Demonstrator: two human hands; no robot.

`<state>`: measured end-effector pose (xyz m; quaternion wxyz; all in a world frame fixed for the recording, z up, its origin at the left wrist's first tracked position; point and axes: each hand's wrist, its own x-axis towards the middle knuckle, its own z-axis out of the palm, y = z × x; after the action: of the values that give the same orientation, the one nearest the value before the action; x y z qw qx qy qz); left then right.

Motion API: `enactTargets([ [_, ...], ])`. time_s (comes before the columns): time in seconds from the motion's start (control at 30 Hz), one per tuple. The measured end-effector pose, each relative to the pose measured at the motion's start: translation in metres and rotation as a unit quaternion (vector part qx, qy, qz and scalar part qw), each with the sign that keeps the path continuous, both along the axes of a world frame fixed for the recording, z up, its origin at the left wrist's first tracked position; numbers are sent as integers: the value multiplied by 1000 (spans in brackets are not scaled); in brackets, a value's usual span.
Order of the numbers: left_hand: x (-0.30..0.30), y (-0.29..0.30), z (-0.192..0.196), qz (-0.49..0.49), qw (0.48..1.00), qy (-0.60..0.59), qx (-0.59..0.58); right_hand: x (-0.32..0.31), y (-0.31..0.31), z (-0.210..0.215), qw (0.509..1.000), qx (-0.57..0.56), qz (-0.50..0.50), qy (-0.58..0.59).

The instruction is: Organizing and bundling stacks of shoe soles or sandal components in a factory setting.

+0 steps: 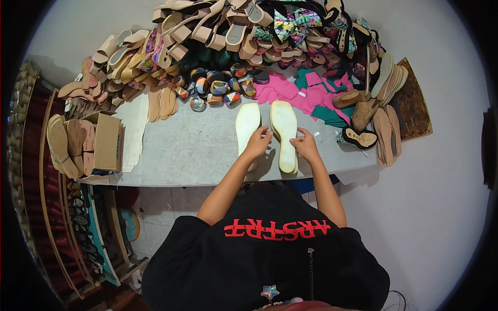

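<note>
Two stacks of pale cream shoe soles lie on the grey tabletop in front of me, toes pointing away. My left hand [259, 142] is over the lower part of the left sole stack [248, 120], its fingers loosely bent and apart, reaching toward the gap between the stacks. My right hand [305, 144] is at the right edge of the right sole stack [284, 122], thumb tip against its side and index finger apart from the thumb. Neither hand visibly grips anything. The left stack's heel end is partly hidden behind my left hand and wrist.
Patterned heels [218, 87] and pink fabric pieces [277, 89] lie beyond the soles. Piled sandals [236, 33] line the wall. A cardboard box [108, 142] with insoles stands left; wooden shoe lasts [365, 113] and tan insoles [383, 136] lie right. The table's front edge is near me.
</note>
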<state>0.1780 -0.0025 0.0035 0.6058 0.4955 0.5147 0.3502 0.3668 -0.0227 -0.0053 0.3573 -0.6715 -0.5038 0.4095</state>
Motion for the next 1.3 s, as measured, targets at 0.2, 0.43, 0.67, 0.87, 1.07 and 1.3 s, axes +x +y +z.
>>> enactTargets([
  [0.2, 13, 2, -19, -32, 995, -4, -89, 2, -4, -2, 994, 8, 20, -103],
  [0.43, 29, -1, -57, -48, 998, -27, -16, 5, 3, -28, 979, 11, 8, -204],
  [0.67, 34, -4, -55, -88, 992, 86, 30, -4, 21, -44, 998, 16, 38, 42],
  [0.87, 37, -7, -32, -85, 992, 82, 50, -22, 15, -46, 989, -34, -24, -139],
  [1.07, 44, -14, -25, -151, 975, 161, 38, -17, 14, -44, 988, -29, 3, -151],
  [1.3, 69, -6, -5, 37, 937, 301, 171, -1, 13, -19, 991, 4, -14, -135],
])
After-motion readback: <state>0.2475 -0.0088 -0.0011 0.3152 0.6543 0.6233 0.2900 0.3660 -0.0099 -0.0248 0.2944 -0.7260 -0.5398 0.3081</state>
